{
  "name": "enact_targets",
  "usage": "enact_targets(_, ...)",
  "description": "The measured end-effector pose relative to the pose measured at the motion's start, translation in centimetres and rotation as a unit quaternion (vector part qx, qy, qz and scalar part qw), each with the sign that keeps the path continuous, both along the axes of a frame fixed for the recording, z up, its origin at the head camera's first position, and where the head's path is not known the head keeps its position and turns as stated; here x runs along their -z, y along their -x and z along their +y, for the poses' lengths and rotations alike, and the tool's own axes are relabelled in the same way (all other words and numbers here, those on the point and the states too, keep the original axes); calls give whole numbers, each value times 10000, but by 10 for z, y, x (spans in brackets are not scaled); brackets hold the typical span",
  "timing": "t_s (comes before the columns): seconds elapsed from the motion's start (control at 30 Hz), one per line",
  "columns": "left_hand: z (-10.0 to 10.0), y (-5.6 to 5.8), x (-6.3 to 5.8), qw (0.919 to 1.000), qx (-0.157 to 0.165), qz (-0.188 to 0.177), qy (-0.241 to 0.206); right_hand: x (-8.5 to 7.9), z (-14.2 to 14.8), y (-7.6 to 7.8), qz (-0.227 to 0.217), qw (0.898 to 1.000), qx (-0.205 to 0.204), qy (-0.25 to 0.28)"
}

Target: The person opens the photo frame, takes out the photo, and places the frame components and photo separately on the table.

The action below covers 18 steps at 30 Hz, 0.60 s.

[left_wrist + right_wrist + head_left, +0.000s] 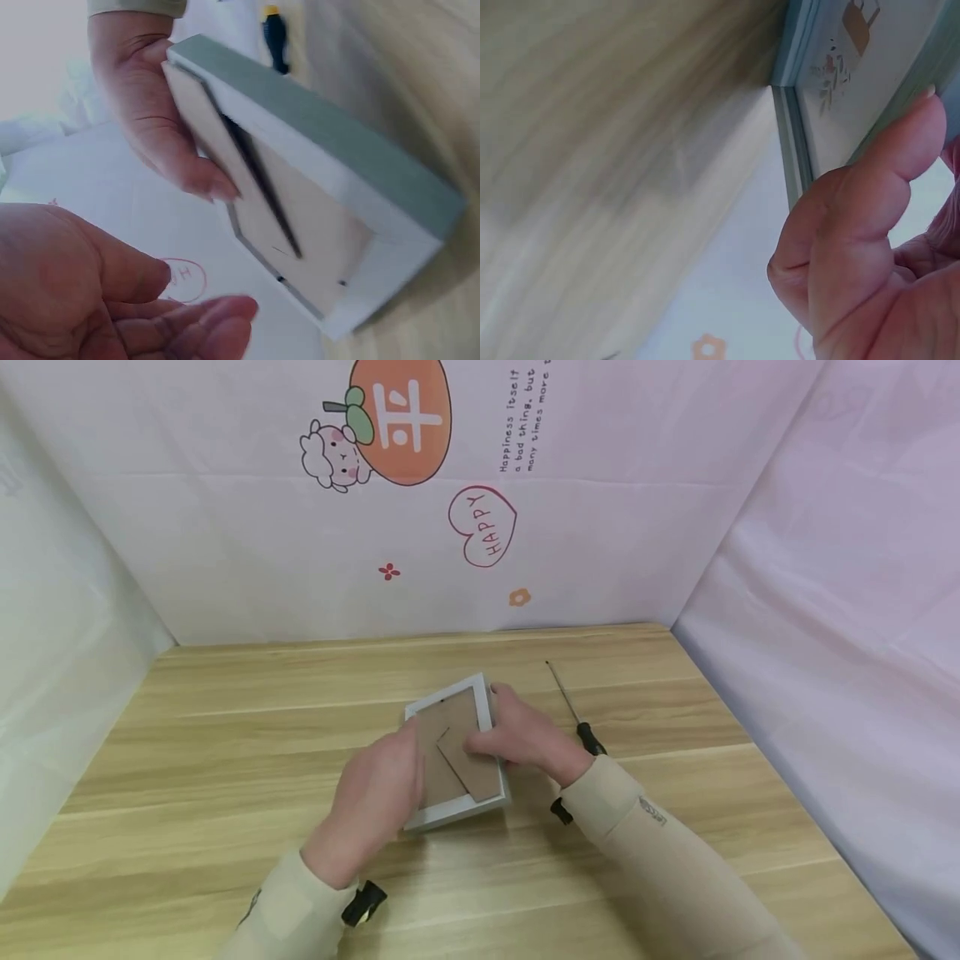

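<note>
A picture frame with a pale rim is held tilted over the table, its brown backing board facing up. On that board lies a stand flap, which the right thumb presses along one edge in the left wrist view. My right hand grips the frame's right side, fingers underneath and thumb on top. Beside the left edge is my left hand; in the left wrist view its loosely bent fingers stand apart from the frame. A printed picture shows on the frame's front in the right wrist view.
A screwdriver with a black handle lies on the wooden table, right of the frame and partly behind the right forearm. White printed cloth rises at the back, with plain cloth on both sides. Black wrist devices sit below the cuffs.
</note>
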<state>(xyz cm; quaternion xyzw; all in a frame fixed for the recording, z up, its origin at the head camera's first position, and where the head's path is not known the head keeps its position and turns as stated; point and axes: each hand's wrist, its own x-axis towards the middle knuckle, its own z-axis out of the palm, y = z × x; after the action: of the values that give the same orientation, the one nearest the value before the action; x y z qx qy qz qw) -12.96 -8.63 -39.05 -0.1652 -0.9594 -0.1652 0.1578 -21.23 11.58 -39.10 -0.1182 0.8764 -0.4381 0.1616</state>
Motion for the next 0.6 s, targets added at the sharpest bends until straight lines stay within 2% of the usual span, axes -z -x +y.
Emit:
enact_targets(0.13, 3, 6, -11, 9989, 274, -65, -373, -8, -8, 0, 238, 9995, -134, -169)
enact_targets(0.27, 5, 10, -16, 9975, 379, -339, -492, -18, -17, -1, 473, 9960, -115, -755)
enact_targets(0.47, 2, 14, -21, 9896, 457, -1190, -662, -29, -28, -4, 547, 9906, -251, -1230)
enact_targets(0.6, 0, 17, -22, 9834, 497, -1533, -831, -31, -32, -4, 475, 9898, -263, -1317)
